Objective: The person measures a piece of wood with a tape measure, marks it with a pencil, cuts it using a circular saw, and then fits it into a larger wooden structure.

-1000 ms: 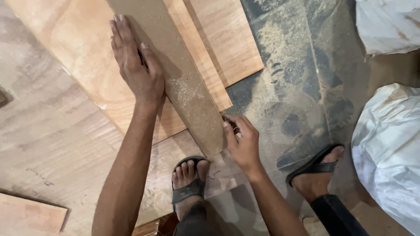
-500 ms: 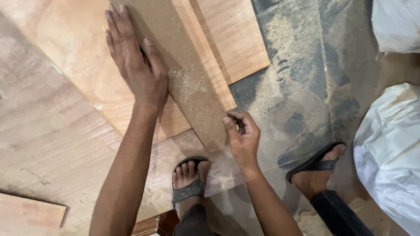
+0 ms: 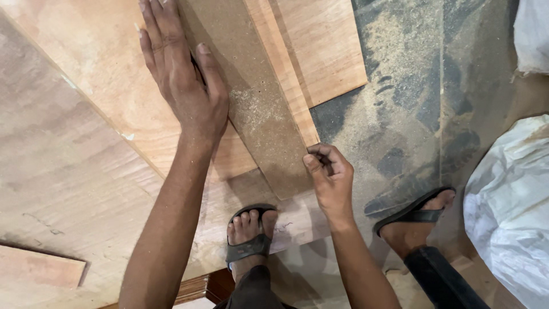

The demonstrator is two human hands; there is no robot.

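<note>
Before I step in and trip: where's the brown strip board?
Head view, centre: the brown strip board lies on the plywood sheet, between the left hand and right hand.

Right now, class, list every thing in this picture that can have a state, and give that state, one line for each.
Left hand: open, flat, pressing the strip's left edge.
Right hand: curled at the strip's near corner; what it holds is hidden.
Long brown fibreboard strip: lying flat on the sheets, dusted with sawdust.
Pale plywood sheets: stacked flat, overlapping.
Grey concrete floor: covered in sawdust.
White plastic sack: crumpled at the right.
Black sandal: worn, resting on plywood.
</note>
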